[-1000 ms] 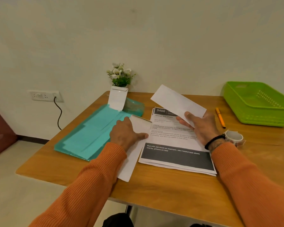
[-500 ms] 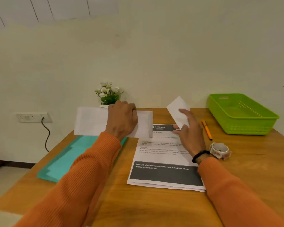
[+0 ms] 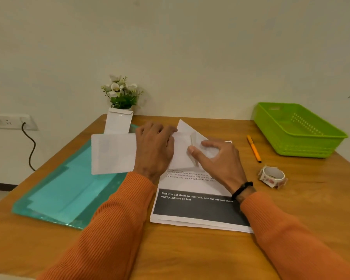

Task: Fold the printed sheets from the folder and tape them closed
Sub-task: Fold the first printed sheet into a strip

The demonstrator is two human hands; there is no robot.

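White folded sheet (image 3: 113, 153) held above teal folder (image 3: 69, 190) in left hand (image 3: 155, 150).

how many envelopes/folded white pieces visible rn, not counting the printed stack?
3. One envelope stands against the plant pot; one white piece is gripped by the left hand; one white piece is held by the right hand. More may be hidden.
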